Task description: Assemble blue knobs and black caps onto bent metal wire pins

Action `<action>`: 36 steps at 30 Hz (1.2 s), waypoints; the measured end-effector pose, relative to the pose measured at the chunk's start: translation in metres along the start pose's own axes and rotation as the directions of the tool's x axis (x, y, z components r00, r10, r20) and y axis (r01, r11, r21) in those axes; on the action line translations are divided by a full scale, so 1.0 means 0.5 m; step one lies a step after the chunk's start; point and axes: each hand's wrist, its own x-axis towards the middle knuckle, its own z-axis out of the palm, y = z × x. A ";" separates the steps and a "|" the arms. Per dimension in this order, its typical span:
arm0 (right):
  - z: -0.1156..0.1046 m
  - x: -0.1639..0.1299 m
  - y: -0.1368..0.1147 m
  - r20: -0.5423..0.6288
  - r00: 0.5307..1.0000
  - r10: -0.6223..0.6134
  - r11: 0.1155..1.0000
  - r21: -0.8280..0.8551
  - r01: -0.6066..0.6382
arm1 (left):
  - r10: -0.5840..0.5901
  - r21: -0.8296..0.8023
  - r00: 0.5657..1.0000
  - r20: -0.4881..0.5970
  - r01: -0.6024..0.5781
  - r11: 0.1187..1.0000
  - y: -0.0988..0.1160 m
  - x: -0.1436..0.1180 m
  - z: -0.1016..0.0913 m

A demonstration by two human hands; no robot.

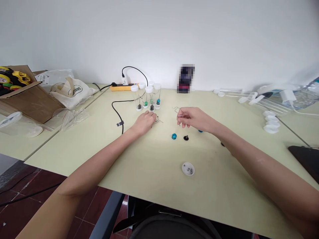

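Note:
My left hand (144, 122) rests on the table with its fingers bent together over a few thin metal rods (159, 120), whose ends stick out past the fingertips. Raised slightly over the table, my right hand (189, 117) pinches a thin metal rod (179, 116). More thin wire-like pieces (175, 108) lie just behind it. Below the right hand are a shiny blue knob-like part (174, 136) and a black disc with a short stem (186, 137). Nearer to me, a white round lid (188, 169) holds several small dark bits.
Several clear tubes with white caps (149, 90) stand behind my left hand, with coloured parts inside. An orange power strip (124, 87) and black cable (113, 106) lie behind. White caps (271, 128) sit at right; a cardboard box (32, 103) and cloth bag (73, 93) at left.

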 end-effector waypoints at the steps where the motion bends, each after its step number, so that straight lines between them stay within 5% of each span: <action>1: 0.000 0.000 -0.001 0.002 1.000 -0.004 1.000 0.002 0.004 | 0.006 -0.007 1.000 -0.004 -0.006 1.000 0.001 0.000 -0.002; 19: 0.029 0.009 0.004 -0.044 0.999 -0.014 0.995 0.096 0.018 | -0.101 -0.445 0.984 -0.144 0.026 0.895 -0.009 0.008 -0.023; 25: 0.046 0.013 0.009 -0.137 0.988 -0.069 0.991 0.106 0.084 | 0.010 -0.480 0.992 -0.123 -0.068 0.874 0.024 0.000 -0.025; 36: 0.068 -0.002 -0.024 -0.184 0.961 -0.209 0.961 -0.220 0.167 | 0.197 -0.398 0.979 -0.045 -0.199 0.895 0.071 -0.022 -0.030</action>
